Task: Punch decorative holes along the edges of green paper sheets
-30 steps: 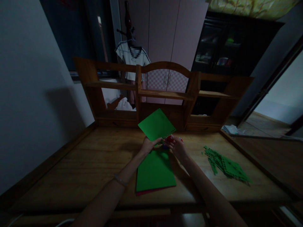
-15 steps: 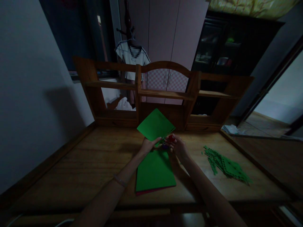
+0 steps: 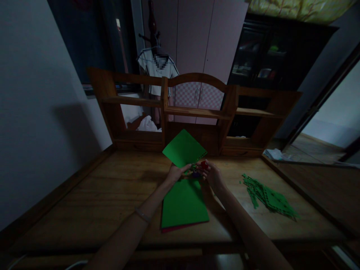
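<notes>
My left hand (image 3: 176, 173) pinches the lower corner of a green paper sheet (image 3: 183, 147), which is raised and turned like a diamond. A row of small holes runs along the sheet's lower right edge. In my right hand (image 3: 214, 177) is a small paper punch (image 3: 204, 164) with a red part and a purple part, close against the sheet's edge. My fingers hide some of the punch, and the dim light blurs its details. Below both hands lies a stack of green sheets (image 3: 185, 206), with a red layer showing at its bottom edge.
Green punched strips and scraps (image 3: 267, 197) lie in a heap on the right of the wooden desk (image 3: 112, 195). A wooden shelf unit (image 3: 197, 110) stands along the desk's back edge. Whitish plastic (image 3: 274, 153) sits by the back right corner.
The green sheet has shifted very slightly to the left. Both hands keep their hold, with only small finger movement around the punch.
</notes>
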Motion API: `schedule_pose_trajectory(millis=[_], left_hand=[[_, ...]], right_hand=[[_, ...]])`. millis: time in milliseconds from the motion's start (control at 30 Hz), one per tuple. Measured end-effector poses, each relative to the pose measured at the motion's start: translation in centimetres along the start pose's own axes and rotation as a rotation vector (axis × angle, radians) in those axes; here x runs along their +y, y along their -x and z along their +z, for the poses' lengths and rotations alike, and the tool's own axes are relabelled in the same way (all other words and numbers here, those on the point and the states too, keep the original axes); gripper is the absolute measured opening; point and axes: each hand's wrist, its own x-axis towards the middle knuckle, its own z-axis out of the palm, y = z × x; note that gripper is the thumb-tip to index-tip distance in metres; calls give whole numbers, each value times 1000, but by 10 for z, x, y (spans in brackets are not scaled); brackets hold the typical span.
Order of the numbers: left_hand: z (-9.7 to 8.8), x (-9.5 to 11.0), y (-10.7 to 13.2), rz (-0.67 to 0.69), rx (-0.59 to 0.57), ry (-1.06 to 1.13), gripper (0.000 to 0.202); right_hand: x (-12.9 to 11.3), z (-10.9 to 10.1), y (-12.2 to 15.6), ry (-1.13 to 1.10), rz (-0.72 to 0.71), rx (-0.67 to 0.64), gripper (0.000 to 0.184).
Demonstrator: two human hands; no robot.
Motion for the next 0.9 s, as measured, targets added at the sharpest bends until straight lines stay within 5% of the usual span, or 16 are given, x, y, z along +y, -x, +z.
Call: schedule_pose_trajectory(millis=[167, 900], left_hand=[[-3, -3, -2, 94, -58, 21, 46], [-1, -10, -4, 9, -22, -2, 43]], right_hand=[[1, -2, -1, 6, 6, -19, 18], [2, 4, 4, 12, -32, -44, 18]])
